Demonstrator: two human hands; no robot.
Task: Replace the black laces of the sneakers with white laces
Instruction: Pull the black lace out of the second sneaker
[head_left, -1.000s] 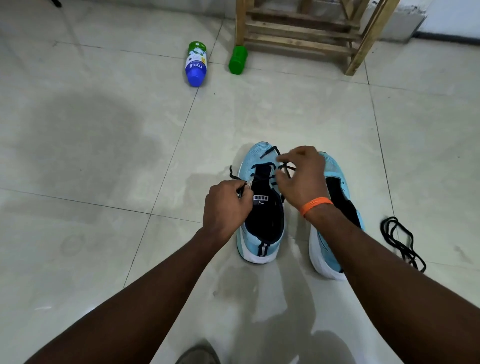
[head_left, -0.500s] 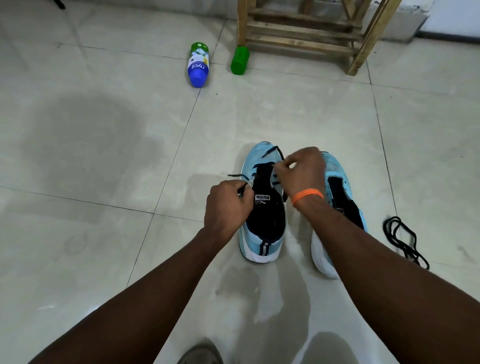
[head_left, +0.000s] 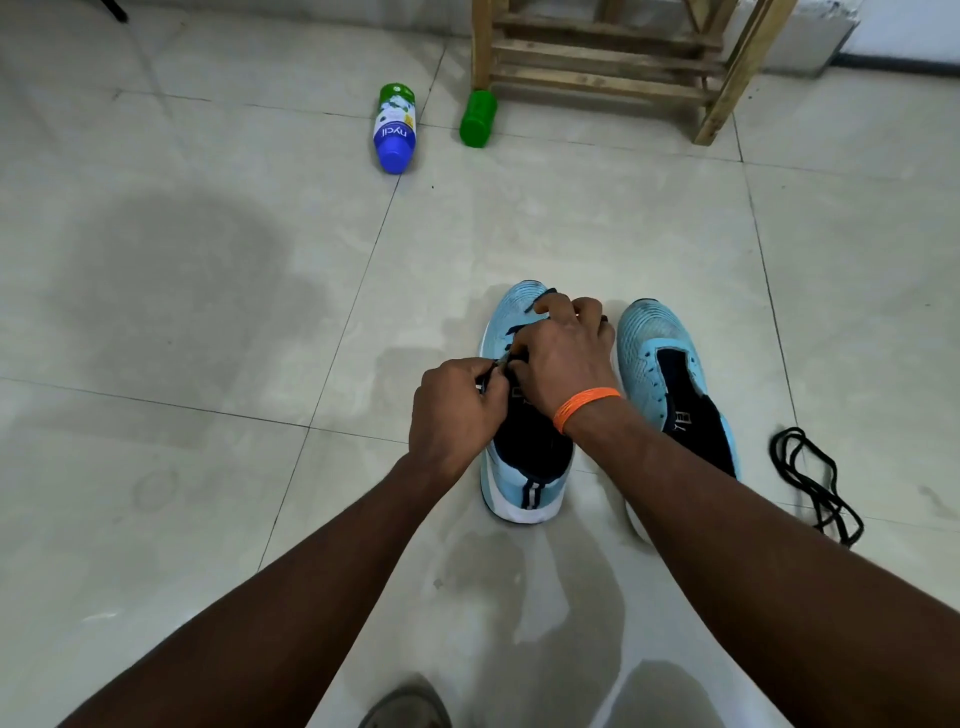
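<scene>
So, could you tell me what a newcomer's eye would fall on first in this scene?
Both hands meet at the centre over a light-blue sneaker: the left hand and the right hand pinch its black lace. Just right of it stands the second sneaker, laceless, and a loose black lace lies on the tiles further right.

one wide-angle camera, worn on the head, sat above and behind the heel of the laced sneaker (head_left: 522, 493), near it, facing forward and down; beyond the sneaker's toe its view reached the wooden rack (head_left: 602, 52).
</scene>
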